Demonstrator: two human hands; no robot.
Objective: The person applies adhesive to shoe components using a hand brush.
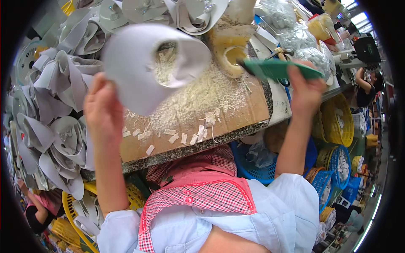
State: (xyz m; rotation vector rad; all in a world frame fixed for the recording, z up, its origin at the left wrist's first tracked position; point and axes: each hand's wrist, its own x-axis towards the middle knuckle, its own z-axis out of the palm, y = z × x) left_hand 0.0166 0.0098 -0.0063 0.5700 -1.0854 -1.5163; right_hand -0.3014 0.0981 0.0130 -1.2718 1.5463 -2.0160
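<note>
My left hand (pixel 103 105) grips the edge of a white moulded sheet piece (pixel 130 63), raised over the table and tilted. A round opening in it lets the crusted board show through. In my right hand (pixel 304 90) is a green-handled brush (pixel 278 69), slightly blurred. Its dark tip is at the mouth of a tipped, yellow-crusted pot (pixel 231 55); whether it touches the pot I cannot tell. Below both hands lies a brown cardboard sheet (pixel 249 109), caked with pale dried residue. Several small white strips (pixel 198 134) are scattered along its near part.
Stacked white moulded pieces (pixel 67 135) crowd the left and far sides. Clear plastic bags (pixel 287 21) lie at the far right. Beside the table's near edge sit a blue basket (pixel 253 164) and a yellow basket (pixel 341 120). Other people (pixel 366 88) are farther off.
</note>
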